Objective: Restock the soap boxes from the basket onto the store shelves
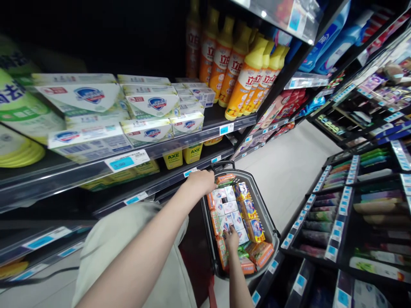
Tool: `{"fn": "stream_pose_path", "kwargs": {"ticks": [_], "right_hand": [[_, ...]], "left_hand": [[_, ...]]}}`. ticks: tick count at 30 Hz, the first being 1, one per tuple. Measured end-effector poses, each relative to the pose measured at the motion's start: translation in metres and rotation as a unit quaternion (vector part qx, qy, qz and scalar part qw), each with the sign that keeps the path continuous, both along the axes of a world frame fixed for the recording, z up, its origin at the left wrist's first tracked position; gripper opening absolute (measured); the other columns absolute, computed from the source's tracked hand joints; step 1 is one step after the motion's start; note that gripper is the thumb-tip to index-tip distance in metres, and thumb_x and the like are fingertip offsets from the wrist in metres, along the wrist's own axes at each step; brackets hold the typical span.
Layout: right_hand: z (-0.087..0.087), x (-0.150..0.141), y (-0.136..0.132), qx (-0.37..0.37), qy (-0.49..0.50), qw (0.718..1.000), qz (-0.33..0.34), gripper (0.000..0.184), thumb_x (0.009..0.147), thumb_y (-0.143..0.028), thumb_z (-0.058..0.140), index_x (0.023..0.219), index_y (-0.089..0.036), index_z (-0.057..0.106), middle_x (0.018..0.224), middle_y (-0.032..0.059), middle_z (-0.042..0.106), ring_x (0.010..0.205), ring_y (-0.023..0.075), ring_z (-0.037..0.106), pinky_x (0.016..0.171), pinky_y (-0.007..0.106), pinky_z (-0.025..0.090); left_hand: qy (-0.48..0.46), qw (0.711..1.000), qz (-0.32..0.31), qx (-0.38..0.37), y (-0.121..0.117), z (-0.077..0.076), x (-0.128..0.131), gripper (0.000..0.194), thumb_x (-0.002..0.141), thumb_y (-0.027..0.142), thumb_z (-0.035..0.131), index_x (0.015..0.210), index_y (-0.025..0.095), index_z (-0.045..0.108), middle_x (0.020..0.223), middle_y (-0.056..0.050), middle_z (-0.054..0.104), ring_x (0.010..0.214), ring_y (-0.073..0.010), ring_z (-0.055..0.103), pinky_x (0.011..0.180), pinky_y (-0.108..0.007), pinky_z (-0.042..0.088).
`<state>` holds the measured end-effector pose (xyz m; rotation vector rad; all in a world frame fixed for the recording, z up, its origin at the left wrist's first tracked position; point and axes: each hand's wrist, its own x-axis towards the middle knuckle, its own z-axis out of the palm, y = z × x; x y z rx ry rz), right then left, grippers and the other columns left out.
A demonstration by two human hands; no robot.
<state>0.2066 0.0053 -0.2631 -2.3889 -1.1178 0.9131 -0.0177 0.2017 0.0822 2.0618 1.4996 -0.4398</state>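
My left hand (201,185) is closed at the upper left rim of a grey-black shopping basket (271,222), near its black handle (224,164). Its fingertips are partly hidden. Inside the basket, my right hand (231,239) has its bent fingers on a white soap box (225,221), which lies among several like it in the middle. Blue-and-yellow packs (248,208) form a row along the right side. Orange packs (261,253) lie along the left side and the near end, with something green beside my right wrist.
White soap boxes (91,99) are stacked on the shelf at left, beside orange-yellow bottles (245,85). Yellow AXE containers (193,153) stand below. A pale floor aisle (289,171) runs past the basket. Racks of packed goods (337,209) border it on the right.
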Motion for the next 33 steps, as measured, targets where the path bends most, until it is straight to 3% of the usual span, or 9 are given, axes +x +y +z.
{"fn": "stream_pose_path", "kwargs": {"ticks": [3, 6, 10, 14, 17, 20, 24, 29, 33], "right_hand": [[0.013, 0.004, 0.011, 0.023, -0.024, 0.999, -0.039, 0.051, 0.07, -0.053, 0.052, 0.098, -0.013, 0.066, 0.101, 0.021, 0.069, 0.101, 0.034, 0.065, 0.088, 0.042, 0.048], [0.055, 0.003, 0.053, 0.124, -0.022, 0.988, -0.092, 0.063, 0.067, -0.068, 0.046, 0.093, -0.013, 0.065, 0.097, 0.0236, 0.068, 0.094, 0.0375, 0.066, 0.084, 0.048, 0.049], [0.176, -0.028, 0.145, 0.319, 0.072, 0.945, -0.032, 0.058, 0.073, -0.063, 0.052, 0.104, -0.015, 0.063, 0.106, 0.0164, 0.069, 0.1, 0.0308, 0.064, 0.088, 0.043, 0.049], [0.309, -0.089, 0.235, 0.41, 0.133, 0.887, 0.164, 0.047, 0.078, -0.052, 0.058, 0.108, -0.016, 0.063, 0.097, 0.0114, 0.07, 0.089, 0.023, 0.065, 0.084, 0.038, 0.052], [0.369, -0.131, 0.288, 0.423, 0.085, 0.847, 0.311, 0.043, 0.076, -0.044, 0.062, 0.109, -0.017, 0.064, 0.1, 0.0098, 0.067, 0.082, 0.0194, 0.063, 0.078, 0.036, 0.052], [0.395, -0.163, 0.322, 0.407, 0.017, 0.812, 0.417, 0.057, 0.065, -0.04, 0.072, 0.117, -0.018, 0.061, 0.112, 0.0096, 0.061, 0.091, 0.021, 0.061, 0.083, 0.037, 0.051], [0.411, -0.196, 0.333, 0.421, -0.02, 0.757, 0.5, 0.061, 0.065, -0.035, 0.075, 0.123, -0.022, 0.058, 0.121, 0.0073, 0.059, 0.115, 0.0247, 0.053, 0.101, 0.041, 0.042], [0.42, -0.219, 0.308, 0.437, -0.062, 0.763, 0.473, 0.038, 0.067, -0.03, 0.075, 0.103, -0.021, 0.067, 0.101, 0.0079, 0.06, 0.098, 0.0248, 0.057, 0.088, 0.039, 0.048], [0.415, -0.204, 0.26, 0.489, -0.029, 0.737, 0.466, 0.024, 0.074, -0.024, 0.069, 0.097, -0.023, 0.068, 0.094, 0.0065, 0.058, 0.092, 0.0224, 0.057, 0.083, 0.036, 0.048]], "left_hand": [[-0.009, 1.0, 0.012, 0.001, -0.004, 0.004, 0.0, 0.046, 0.092, 0.033, 0.049, 0.131, 0.008, 0.051, 0.127, -0.017, 0.056, 0.116, -0.0317, 0.055, 0.093, -0.043, 0.048], [-0.019, 1.0, 0.019, -0.005, -0.006, 0.005, 0.002, 0.05, 0.088, 0.034, 0.054, 0.132, 0.01, 0.051, 0.129, -0.015, 0.056, 0.119, -0.0306, 0.053, 0.096, -0.043, 0.047], [-0.028, 0.999, 0.032, -0.001, -0.006, 0.005, 0.005, 0.051, 0.089, 0.037, 0.054, 0.131, 0.01, 0.052, 0.129, -0.014, 0.056, 0.119, -0.0301, 0.052, 0.096, -0.043, 0.047], [-0.036, 0.999, 0.029, -0.026, -0.005, 0.006, 0.004, 0.055, 0.087, 0.039, 0.056, 0.133, 0.01, 0.052, 0.132, -0.016, 0.054, 0.12, -0.032, 0.052, 0.099, -0.047, 0.045], [-0.041, 0.998, 0.035, -0.038, -0.002, 0.006, 0.002, 0.055, 0.085, 0.033, 0.058, 0.134, 0.009, 0.051, 0.133, -0.016, 0.053, 0.121, -0.0316, 0.051, 0.1, -0.047, 0.044], [-0.047, 0.996, 0.052, -0.047, 0.002, 0.006, -0.002, 0.063, 0.079, 0.028, 0.062, 0.136, 0.008, 0.048, 0.135, -0.018, 0.051, 0.125, -0.0324, 0.048, 0.102, -0.049, 0.042], [-0.071, 0.994, 0.06, -0.054, 0.003, 0.008, -0.006, 0.067, 0.077, 0.03, 0.062, 0.139, 0.008, 0.046, 0.139, -0.019, 0.047, 0.127, -0.0331, 0.045, 0.103, -0.05, 0.041], [-0.102, 0.992, 0.057, -0.054, 0.002, 0.011, -0.01, 0.066, 0.079, 0.035, 0.061, 0.138, 0.008, 0.048, 0.138, -0.021, 0.046, 0.128, -0.0349, 0.044, 0.105, -0.051, 0.039], [-0.117, 0.99, 0.071, -0.038, -0.001, 0.007, -0.012, 0.063, 0.079, 0.03, 0.062, 0.137, 0.007, 0.049, 0.138, -0.022, 0.046, 0.127, -0.0366, 0.045, 0.104, -0.054, 0.039]]}}
